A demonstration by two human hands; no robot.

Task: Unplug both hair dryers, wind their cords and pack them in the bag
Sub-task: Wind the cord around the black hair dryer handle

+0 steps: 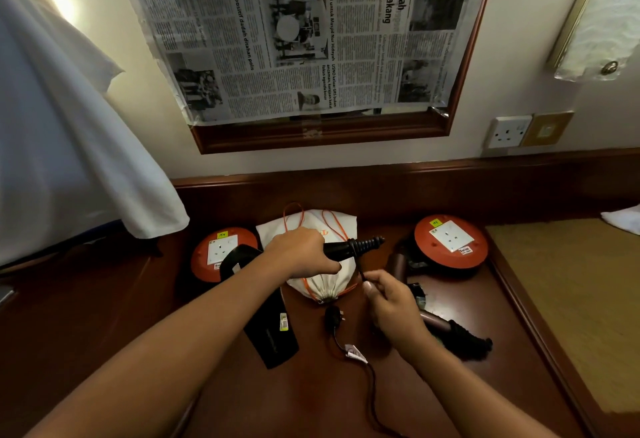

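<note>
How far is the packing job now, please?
Done: the black dryer's plug lies loose on the desk. In hand: the left hand grips the black dryer; the right hand pinches its cord. Left: winding, then packing both into the closed bag. The brown dryer lies unpacked.

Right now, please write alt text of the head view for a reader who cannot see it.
The left hand grips a black hair dryer by its handle above a white drawstring bag, while the right hand pinches its cord. A second hair dryer lies on the wooden desk between two orange socket reels.
</note>
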